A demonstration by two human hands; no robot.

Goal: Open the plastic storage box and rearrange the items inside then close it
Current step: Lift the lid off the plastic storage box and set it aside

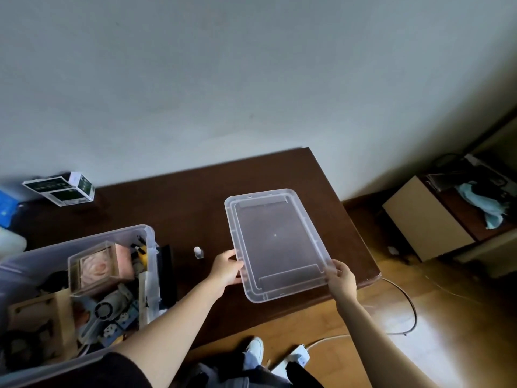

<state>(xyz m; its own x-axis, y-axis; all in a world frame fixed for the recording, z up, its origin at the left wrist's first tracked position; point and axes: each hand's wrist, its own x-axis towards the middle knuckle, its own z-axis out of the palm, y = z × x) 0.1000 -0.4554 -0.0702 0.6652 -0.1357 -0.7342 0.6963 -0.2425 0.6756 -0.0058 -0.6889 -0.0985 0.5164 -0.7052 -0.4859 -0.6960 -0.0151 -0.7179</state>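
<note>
Lid [275, 242] off the box [84, 289], lying flat on the right part of the table [195, 191]. Left hand [226, 268] grips the lid's left edge, fingers curled round the rim. Right hand [340, 278] pinches its near right corner. Box stands open at left, crammed with items. Small bottle [198, 252] stands between box and lid.

Nothing here can be read. The small white and dark green carton [60, 189] at the back of the desk [195, 191] carries print on its panels, but it is far too blurred to make out.
</note>
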